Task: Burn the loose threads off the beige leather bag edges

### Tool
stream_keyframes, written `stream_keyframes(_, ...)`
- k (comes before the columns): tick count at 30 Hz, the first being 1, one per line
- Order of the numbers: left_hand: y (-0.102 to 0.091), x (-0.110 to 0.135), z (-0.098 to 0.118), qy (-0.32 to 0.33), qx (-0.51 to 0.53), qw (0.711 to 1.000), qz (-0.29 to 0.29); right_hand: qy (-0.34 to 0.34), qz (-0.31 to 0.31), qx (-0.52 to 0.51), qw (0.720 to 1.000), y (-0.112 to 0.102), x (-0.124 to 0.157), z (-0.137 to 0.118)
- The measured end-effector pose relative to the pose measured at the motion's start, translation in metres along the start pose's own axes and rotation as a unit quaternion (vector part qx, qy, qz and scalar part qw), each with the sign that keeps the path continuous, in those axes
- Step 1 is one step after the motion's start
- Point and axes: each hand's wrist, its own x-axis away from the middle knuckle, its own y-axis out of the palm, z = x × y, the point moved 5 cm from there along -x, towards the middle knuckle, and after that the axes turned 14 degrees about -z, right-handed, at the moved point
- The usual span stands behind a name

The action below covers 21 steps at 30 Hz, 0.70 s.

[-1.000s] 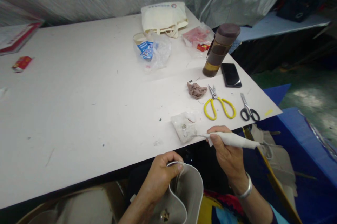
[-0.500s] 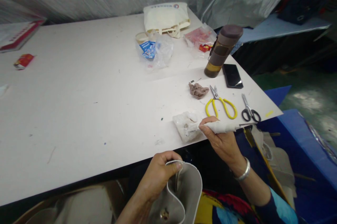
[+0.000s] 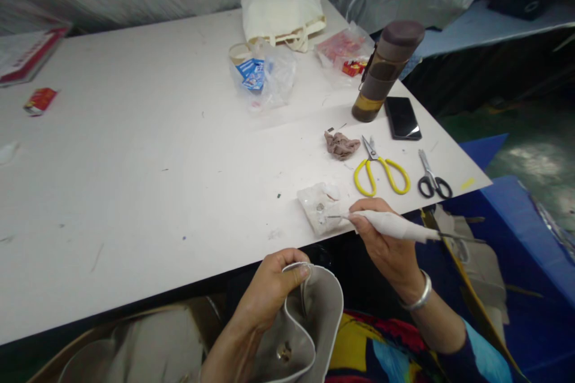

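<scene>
My left hand [image 3: 269, 290] is closed on the rim of a grey leather bag [image 3: 314, 323] held in my lap below the table edge. My right hand [image 3: 381, 245] grips a thin metal tool with a white wrapped handle [image 3: 395, 226]. Its metal tip points left into a small clear plastic bag [image 3: 320, 208] holding small metal parts at the near edge of the white table [image 3: 135, 161]. A silver bangle sits on my right wrist.
Yellow scissors [image 3: 381, 170], small black scissors [image 3: 432, 179], a crumpled brown cloth [image 3: 340, 144], a black phone [image 3: 403, 118] and a brown bottle [image 3: 381, 71] lie at the right. Further back are plastic bags [image 3: 265, 77], a cream tote [image 3: 283, 14] and a red packet [image 3: 39, 100].
My right hand swung the tool up toward the small plastic bag, then lowered a little; its tip now rests in the bag. The left hand stayed on the bag rim.
</scene>
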Motion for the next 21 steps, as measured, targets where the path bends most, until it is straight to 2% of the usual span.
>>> stream_keyframes(2,0.002,0.0,0.0,0.004,0.013,1.0,-0.008,0.042,0.018,-0.055,0.997,0.001,0.014,0.004)
stream_keyframes(5,0.007,0.0,0.004,0.024,0.035,0.999,-0.026,0.093,-0.033,-0.128,0.987,0.013,0.034,0.008)
stream_keyframes(8,0.007,0.001,0.003,0.007,0.028,0.999,-0.014,0.118,-0.068,-0.176,0.975,0.023,0.047,0.009)
stream_keyframes(12,0.007,0.002,0.003,-0.004,0.013,1.0,0.004,0.13,-0.08,-0.204,0.967,0.031,0.053,0.008)
stream_keyframes(21,0.009,0.0,0.0,0.005,0.065,0.998,-0.004,0.135,-0.081,-0.209,0.965,0.035,0.053,0.01)
